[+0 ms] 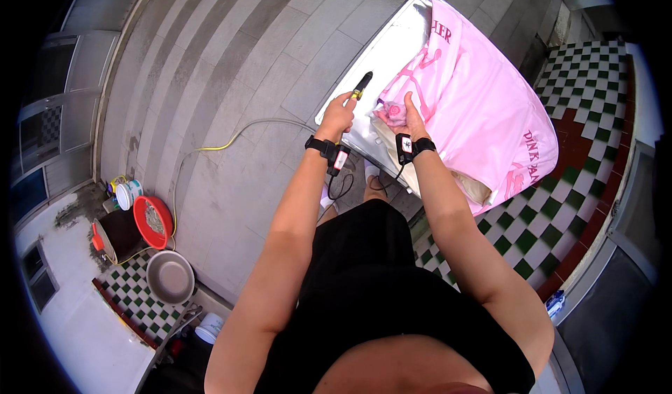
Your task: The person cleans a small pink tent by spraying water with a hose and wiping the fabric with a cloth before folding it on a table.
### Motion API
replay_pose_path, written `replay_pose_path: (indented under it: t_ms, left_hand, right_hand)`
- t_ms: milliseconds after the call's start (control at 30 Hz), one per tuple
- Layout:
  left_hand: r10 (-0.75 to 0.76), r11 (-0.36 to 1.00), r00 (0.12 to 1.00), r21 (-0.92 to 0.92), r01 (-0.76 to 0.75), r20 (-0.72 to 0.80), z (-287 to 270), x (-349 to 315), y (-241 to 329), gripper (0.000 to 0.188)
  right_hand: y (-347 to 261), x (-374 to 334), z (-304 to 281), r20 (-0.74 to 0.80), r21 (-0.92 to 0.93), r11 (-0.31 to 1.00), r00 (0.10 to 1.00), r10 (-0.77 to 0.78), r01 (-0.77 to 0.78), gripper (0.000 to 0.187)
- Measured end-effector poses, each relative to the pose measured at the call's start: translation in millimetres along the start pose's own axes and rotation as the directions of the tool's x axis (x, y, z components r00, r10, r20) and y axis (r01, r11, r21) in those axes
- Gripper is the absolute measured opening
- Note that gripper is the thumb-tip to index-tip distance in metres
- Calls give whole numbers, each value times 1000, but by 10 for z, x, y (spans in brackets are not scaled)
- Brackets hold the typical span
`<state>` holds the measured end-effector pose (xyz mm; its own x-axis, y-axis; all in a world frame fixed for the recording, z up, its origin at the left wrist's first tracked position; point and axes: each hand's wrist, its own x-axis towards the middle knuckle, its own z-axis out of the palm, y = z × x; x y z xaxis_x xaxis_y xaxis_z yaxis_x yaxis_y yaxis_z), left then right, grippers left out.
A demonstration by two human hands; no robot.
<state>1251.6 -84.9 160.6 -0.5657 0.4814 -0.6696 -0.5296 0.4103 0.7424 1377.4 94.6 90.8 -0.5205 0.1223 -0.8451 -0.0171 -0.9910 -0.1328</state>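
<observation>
My left hand (337,119) is closed round a spray nozzle (362,84), black with a yellow part, that points away from me over a shiny white surface (381,51). Close by, my right hand (414,121) is closed on a small bunched pink cloth (395,114), thumb raised. Under and beyond that hand spreads a large pink printed cover (483,93), draped over the right side of the white surface. A beige layer (469,186) shows under the cover's near edge. Each wrist wears a black strap with a small box.
A grey and yellow hose (259,121) runs over the grey paved floor toward my left hand. At the lower left stand a red basin (153,222), a grey basin (170,277) and a white bucket (129,194). Green and white tiles (539,226) lie to the right.
</observation>
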Motion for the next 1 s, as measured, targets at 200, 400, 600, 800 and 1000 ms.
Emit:
replay_pose_path:
  t_ms: [200,400,600,800,1000]
  left_hand:
    - [20,996,999,-81,-24,-51,-511,-221,-152,41]
    - [12,993,994,-113,-24,-109,-695,-359,26,41]
    - [44,982,984,-171,-74,-173,-856,-353,112,42]
    - [22,972,986,-228,-59,-163,-791,-241,233,43]
    - [-20,967,971,-251,-42,-240,-883,-193,299,42]
  right_hand:
    - [-188,235,701,154,-193,972,982,-104,134,38]
    - [-951,365,2073,228,-601,707,928,-295,373,28]
    - [-1241,283,3330,410,-741,240,705,-578,627,18]
    - [-1958,839,4027,733,-579,-327,303,-609,747,9]
    - [-1672,748,4101,622,-661,-222,358,-697,717,21]
